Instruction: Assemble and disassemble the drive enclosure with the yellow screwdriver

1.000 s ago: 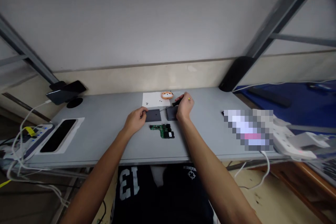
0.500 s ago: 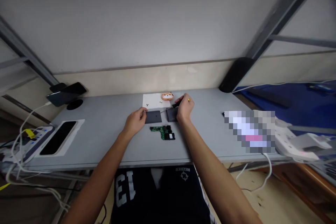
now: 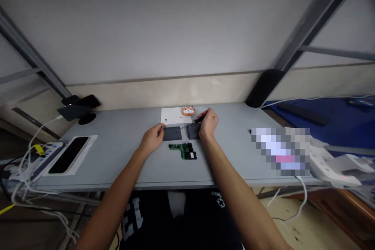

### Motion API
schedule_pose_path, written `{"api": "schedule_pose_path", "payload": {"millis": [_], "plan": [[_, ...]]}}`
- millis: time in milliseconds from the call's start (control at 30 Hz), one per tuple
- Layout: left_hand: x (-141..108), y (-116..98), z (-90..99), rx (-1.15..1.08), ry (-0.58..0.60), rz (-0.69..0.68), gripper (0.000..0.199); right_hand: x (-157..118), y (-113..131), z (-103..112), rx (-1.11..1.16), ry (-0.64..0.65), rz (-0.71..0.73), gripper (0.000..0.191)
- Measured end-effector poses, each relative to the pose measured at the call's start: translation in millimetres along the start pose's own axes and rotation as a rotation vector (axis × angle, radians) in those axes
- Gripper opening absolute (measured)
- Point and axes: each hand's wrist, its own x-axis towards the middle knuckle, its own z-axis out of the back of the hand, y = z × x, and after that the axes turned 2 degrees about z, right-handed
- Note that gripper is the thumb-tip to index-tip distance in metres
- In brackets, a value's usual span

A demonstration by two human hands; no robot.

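- Head view: our left hand (image 3: 152, 139) curls its fingertips at the 9 o'clock edge of the panel (image 3: 172, 133) on the desk (image 3: 234, 148); whether they pinch, we cannot tell.
- Our right hand (image 3: 209, 125) wraps a black tool (image 3: 199, 119) over the box (image 3: 193, 131), at the panel's 3 o'clock.
- Partway, we judge: the board (image 3: 184, 151) lies bare at 5 o'clock; panel and box remain apart.

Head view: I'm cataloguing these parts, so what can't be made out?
In the head view:
Black tool handle: mostly covered by the right hand.
Dark grey rectangular panel: left edge partly behind the left hand.
Dark grey rectangular box: right side behind the right hand.
Tiny dark pieces on the white rectangular paper: too small to identify.
Bright-screened device: hidden by pixelation.
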Motion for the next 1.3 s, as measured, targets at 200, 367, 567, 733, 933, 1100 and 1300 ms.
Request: {"api": "schedule_pose_path", "payload": {"millis": [200, 367, 567, 733, 933, 1100, 1300], "plan": [[0.3, 4.5, -2.5, -0.017, -0.006, -0.022, 0.029, -0.7, 0.3, 0.1, 0.006, 0.023, 0.005, 0.028], [0.6, 5.8, -3.2, -0.035, -0.005, -0.039, 0.029, -1.1, 1.0, 0.0, -0.007, 0.023, 0.004, 0.030], [0.2, 5.8, -2.4, -0.041, 0.008, -0.051, 0.028, -2.1, 2.9, 0.3, -0.024, 0.029, -0.001, 0.031], [0.3, 6.8, -3.0, -0.041, 0.012, -0.053, 0.028, -2.6, 3.2, -0.7, -0.019, 0.047, -0.008, 0.030], [-0.1, 3.0, -0.5, -0.031, 0.019, -0.056, 0.027, -3.3, 3.9, -0.8, -0.027, 0.052, 0.012, 0.030], [-0.6, -0.2, 2.3, -0.033, 0.032, -0.045, 0.028, -2.6, 1.7, -0.3, -0.042, 0.069, 0.026, 0.031], [-0.6, 0.2, 2.1, -0.037, 0.036, -0.040, 0.028, -0.5, -1.1, -0.7, -0.033, 0.072, 0.024, 0.028]]}}
